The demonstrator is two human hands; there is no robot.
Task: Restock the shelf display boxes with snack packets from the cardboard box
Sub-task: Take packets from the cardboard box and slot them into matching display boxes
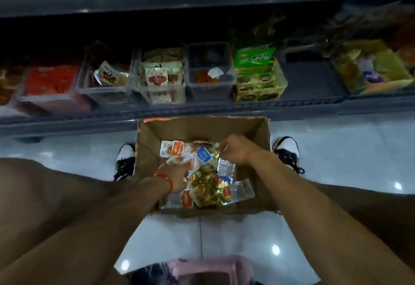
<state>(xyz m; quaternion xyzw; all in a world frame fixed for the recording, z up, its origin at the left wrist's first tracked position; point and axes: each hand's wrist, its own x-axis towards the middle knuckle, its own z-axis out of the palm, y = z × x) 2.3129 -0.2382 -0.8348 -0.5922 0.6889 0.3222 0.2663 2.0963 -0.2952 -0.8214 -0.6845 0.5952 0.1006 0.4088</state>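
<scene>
An open cardboard box stands on the floor between my feet, below the shelf. Inside lie several snack packets: white-and-orange ones, gold foil ones and clear ones. My left hand, with a red band at the wrist, is pressed down into the white-and-orange packets, its fingers closed around some of them. My right hand hovers over the box's right side with fingers curled into a fist; nothing shows in it. On the shelf stand clear display boxes, one of them nearly empty.
A green carton display sits right of the clear boxes, with a bare stretch of shelf beyond it. Red packets fill the bin at left. My shoes flank the cardboard box. A pink stool is under me.
</scene>
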